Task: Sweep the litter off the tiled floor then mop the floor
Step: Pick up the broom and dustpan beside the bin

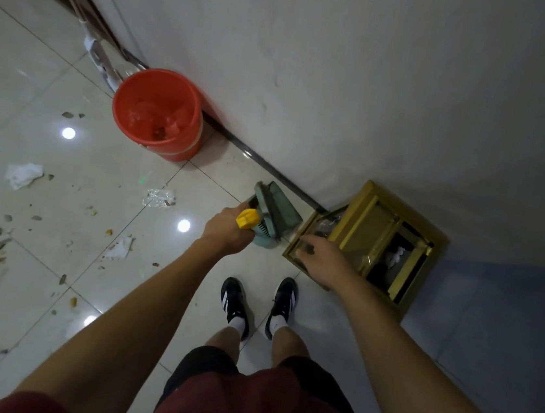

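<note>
Nearest, the left hand (224, 231) grips a yellow-capped handle (248, 219) above the dustpan (272, 214); the right hand (321, 257) probably hangs loose-fingered. Litter (23, 174) lies beyond; a careless lift could tip the dustpan over.

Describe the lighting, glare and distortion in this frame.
Head view: dim, with ceiling lights mirrored as bright spots on the glossy tiled floor; wide-angle lens bends the wall and stretches the forearms; edges darken; litter and orange bucket stay fairly sharp.

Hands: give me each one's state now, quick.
Left hand: gripping the yellow handle above the teal dustpan.
Right hand: holding nothing, fingers loosely curled over the gold bin.
</note>
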`<act>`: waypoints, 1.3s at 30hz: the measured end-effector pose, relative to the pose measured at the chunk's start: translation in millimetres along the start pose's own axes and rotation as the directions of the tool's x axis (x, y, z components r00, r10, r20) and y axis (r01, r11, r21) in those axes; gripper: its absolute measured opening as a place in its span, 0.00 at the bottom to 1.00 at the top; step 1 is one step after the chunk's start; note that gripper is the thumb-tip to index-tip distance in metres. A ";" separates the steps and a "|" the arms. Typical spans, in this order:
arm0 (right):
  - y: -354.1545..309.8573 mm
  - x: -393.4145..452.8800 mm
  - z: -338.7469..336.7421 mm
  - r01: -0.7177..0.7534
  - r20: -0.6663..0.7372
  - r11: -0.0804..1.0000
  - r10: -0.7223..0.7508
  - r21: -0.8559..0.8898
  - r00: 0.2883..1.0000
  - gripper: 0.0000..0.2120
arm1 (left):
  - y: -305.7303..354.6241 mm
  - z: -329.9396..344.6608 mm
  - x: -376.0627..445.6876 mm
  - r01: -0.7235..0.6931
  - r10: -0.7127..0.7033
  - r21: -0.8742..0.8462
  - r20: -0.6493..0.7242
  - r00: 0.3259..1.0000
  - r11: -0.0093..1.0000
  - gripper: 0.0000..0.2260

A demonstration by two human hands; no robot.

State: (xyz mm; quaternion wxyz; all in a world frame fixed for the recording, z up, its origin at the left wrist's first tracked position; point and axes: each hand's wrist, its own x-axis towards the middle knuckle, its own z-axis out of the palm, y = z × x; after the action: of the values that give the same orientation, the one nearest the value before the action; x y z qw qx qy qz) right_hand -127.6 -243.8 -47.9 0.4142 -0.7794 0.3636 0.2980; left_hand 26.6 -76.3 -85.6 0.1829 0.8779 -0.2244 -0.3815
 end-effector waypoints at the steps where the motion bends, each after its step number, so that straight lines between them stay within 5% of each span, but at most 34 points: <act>1: 1.1 -4.6 4.2 -0.012 0.004 1.000 0.012 0.007 1.000 0.23 | -4.6 3.7 -7.6 -0.003 0.003 -0.009 -0.009 1.000 1.000 0.13; 9: 22.8 -35.4 26.9 -0.053 -0.001 0.998 0.053 -0.034 0.999 0.19 | -41.0 38.3 -55.1 0.029 -0.031 -0.041 -0.060 0.998 0.999 0.09; 18: 72.1 -58.8 40.2 0.063 0.080 0.995 -0.057 -0.079 0.995 0.24 | -58.5 117.4 -121.0 0.106 -0.127 -0.130 -0.159 0.979 0.986 0.10; 26: 123.0 -96.5 54.6 0.147 0.148 0.972 -0.121 -0.185 0.982 0.23 | -31.2 216.6 -184.4 0.259 -0.344 -0.348 -0.211 0.915 0.901 0.13; 31: 139.0 -117.5 63.4 0.177 0.209 0.971 -0.142 -0.159 0.967 0.23 | -26.0 244.4 -190.5 0.289 -0.324 -0.303 -0.068 0.944 0.908 0.21; 39: 130.3 -134.5 91.3 0.154 0.212 0.988 -0.146 -0.021 0.966 0.22 | -12.7 266.9 -194.5 0.248 -0.264 -0.182 -0.067 0.962 0.951 0.24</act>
State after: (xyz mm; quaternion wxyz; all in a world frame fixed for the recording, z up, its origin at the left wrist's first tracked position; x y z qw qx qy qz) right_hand -323.6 -173.1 -44.6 0.4569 -0.7766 0.2521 0.3530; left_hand -289.2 -2.0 -148.9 0.2170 0.8969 -0.0662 -0.3796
